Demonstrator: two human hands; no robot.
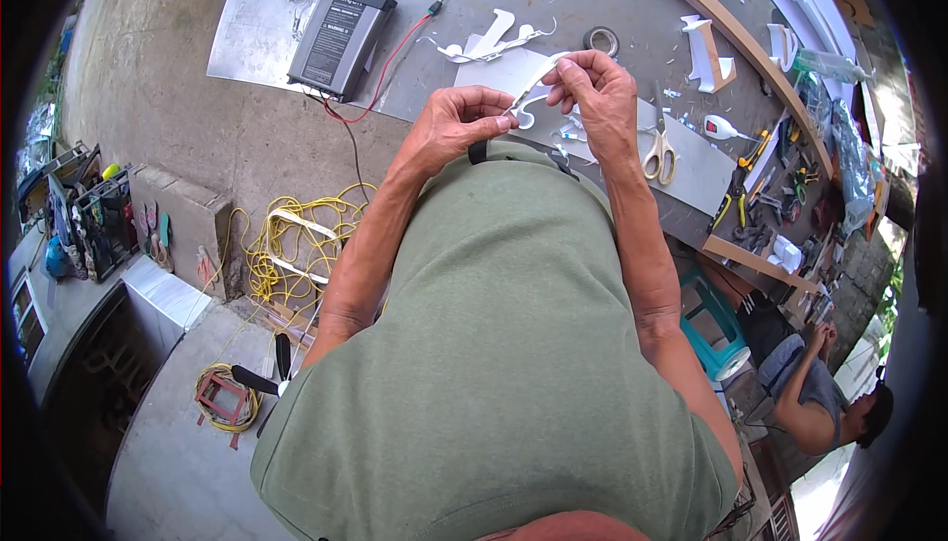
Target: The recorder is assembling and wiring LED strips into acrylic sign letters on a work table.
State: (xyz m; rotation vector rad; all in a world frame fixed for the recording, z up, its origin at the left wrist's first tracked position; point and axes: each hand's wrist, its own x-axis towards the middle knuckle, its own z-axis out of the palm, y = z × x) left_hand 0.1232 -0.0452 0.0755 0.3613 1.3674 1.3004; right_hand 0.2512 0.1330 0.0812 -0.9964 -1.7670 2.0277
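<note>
Over the near edge of the grey table, a narrow white strip (533,84) slants between my two hands. My left hand (456,126) pinches its lower end between thumb and fingers. The upper end is gripped by the thumb and fingertips of my right hand (599,92). Beneath the strip, a curved white piece (527,117) lies partly hidden by my fingers. Beyond my hands are white cut shapes with thin wires (491,44) and a roll of dark tape (600,41). Scissors with beige handles (659,158) rest right of my right wrist.
A grey-black power unit (341,39) with a red lead sits at the table's left. White letter-like pieces (703,54), a white bottle (723,127) and pliers (731,195) lie rightward. Yellow cord (296,245) tangles on the floor. Another person (820,393) is at the right, by a teal stool (713,324).
</note>
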